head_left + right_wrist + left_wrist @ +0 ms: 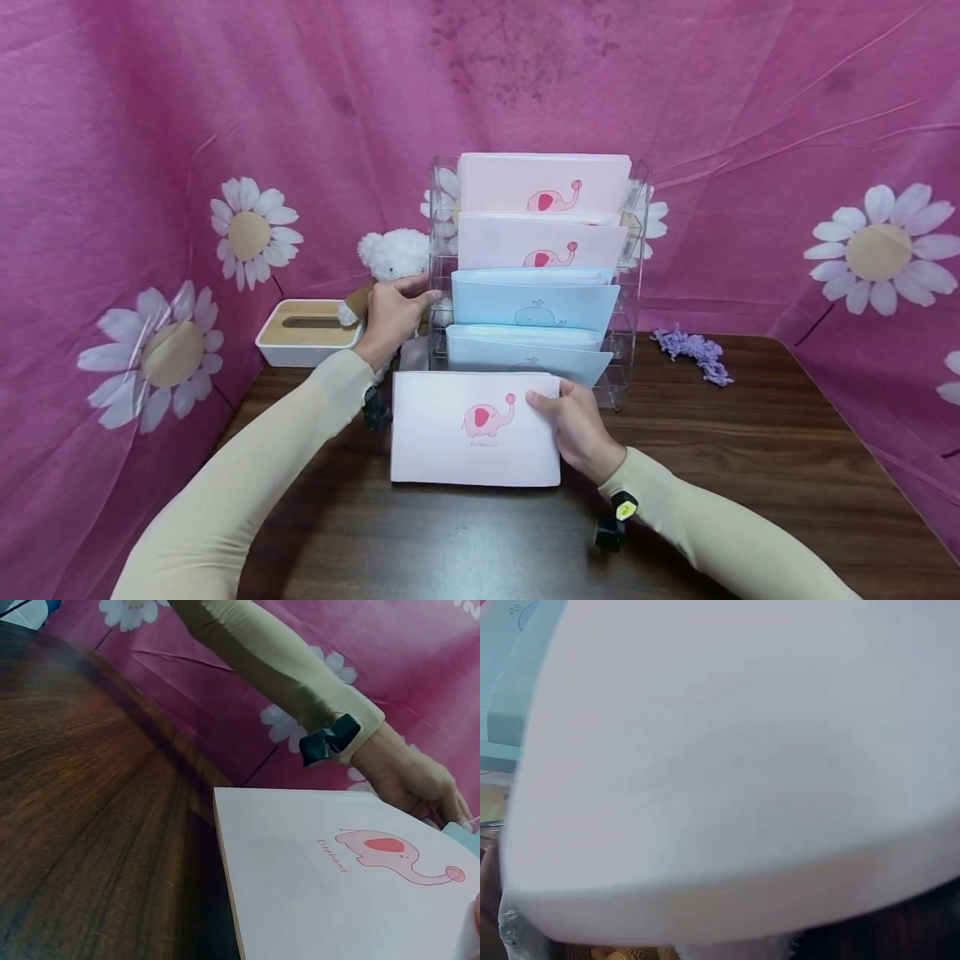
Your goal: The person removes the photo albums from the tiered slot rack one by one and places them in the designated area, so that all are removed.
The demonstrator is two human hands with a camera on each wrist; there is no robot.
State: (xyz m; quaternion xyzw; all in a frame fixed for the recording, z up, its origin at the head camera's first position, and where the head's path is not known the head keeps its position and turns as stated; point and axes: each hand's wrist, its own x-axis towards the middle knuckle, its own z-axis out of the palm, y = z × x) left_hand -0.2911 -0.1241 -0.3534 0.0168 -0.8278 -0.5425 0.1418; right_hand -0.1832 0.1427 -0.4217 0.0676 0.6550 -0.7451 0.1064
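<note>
My right hand (583, 429) holds a pale pink booklet (442, 425) with a red elephant on its front, gripping its right edge with the thumb over the cover. The booklet is in front of the lowest tier of a clear tiered rack (637, 275), overlapping it in the head view. The rack's left side edge is held by my left hand (390, 317). Two pink elephant booklets (495, 179) stand in the upper tiers, and blue whale booklets (487, 302) in the lower ones. In the left wrist view the pink booklet (705, 765) fills most of the picture.
Behind my left hand sits a white plush bear (396, 254). A white box with a wooden slotted lid (315, 310) stands to the left. A purple, knotted bundle (693, 350) lies right of the rack on the dark wooden table (750, 450). Pink flowered cloth (720, 100) surrounds the table.
</note>
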